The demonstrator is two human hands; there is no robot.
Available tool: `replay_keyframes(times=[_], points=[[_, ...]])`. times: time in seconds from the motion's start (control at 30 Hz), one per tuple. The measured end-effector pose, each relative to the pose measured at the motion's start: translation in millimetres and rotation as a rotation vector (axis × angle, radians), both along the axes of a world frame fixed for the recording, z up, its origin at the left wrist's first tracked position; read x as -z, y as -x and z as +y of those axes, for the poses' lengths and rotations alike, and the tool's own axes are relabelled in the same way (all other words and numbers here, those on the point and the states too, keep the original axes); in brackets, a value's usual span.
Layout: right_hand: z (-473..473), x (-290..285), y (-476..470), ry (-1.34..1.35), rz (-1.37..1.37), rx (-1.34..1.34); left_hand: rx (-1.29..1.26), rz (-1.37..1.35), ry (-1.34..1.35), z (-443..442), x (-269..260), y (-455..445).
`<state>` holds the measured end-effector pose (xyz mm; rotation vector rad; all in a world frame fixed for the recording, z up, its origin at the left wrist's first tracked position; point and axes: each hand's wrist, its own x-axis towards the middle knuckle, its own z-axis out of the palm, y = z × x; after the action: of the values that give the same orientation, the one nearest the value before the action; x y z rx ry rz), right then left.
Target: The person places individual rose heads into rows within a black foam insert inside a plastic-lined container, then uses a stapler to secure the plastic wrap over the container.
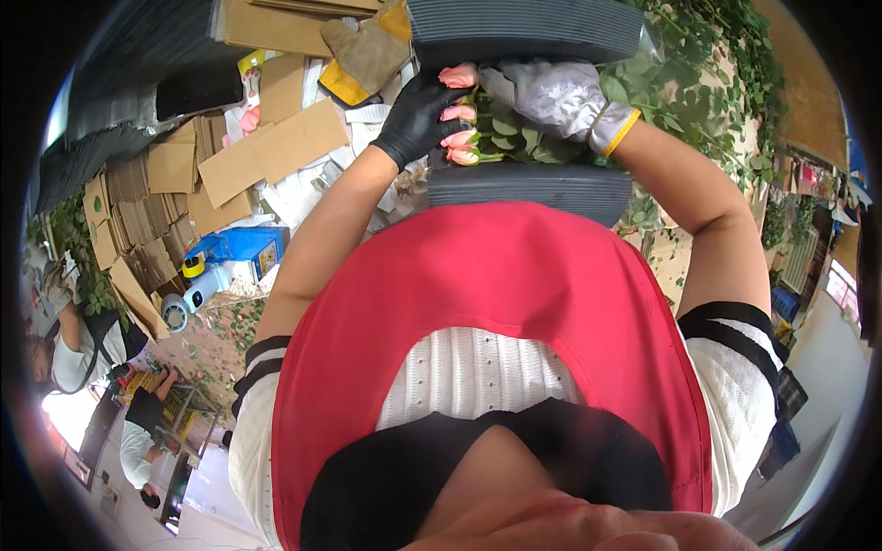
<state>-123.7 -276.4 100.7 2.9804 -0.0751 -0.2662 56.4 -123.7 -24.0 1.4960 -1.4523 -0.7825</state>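
Observation:
Pink roses (460, 112) lie in a row with their heads to the left, between two black ridged blocks. Among the heads is my left hand (417, 113) in a black glove, its fingers closed around some of them. My right hand (551, 96), in a grey glove with a yellow cuff edge, lies over the stems with its fingertips at the base of the upper rose head. What its fingers hold underneath is hidden. Green leaves (513, 134) show below it. One ridged block (524, 31) stands beyond my hands, the other ridged block (530, 189) close to my red apron (482, 268).
Cardboard pieces (275, 151) and a yellow-and-tan work glove (365, 52) lie on the left, near a blue device (255, 248) and a small fan (176, 310). Leafy stems (716, 89) spread across the right. A person's gloved hand (56, 286) and another person (141, 441) appear far left.

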Motion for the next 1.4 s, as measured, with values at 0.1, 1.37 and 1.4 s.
replay_keyframes(times=[0.1,1.37,1.4], points=[[-6,27,7,-0.017,-0.080,0.024,0.026,-0.114,0.210,1,6,-1],[13,33,-7,-0.202,-0.043,-0.040,-0.126,-0.372,0.143,14,22,5],[14,32,-7,-0.229,-0.045,-0.017,-0.115,-0.386,0.142,17,18,3]])
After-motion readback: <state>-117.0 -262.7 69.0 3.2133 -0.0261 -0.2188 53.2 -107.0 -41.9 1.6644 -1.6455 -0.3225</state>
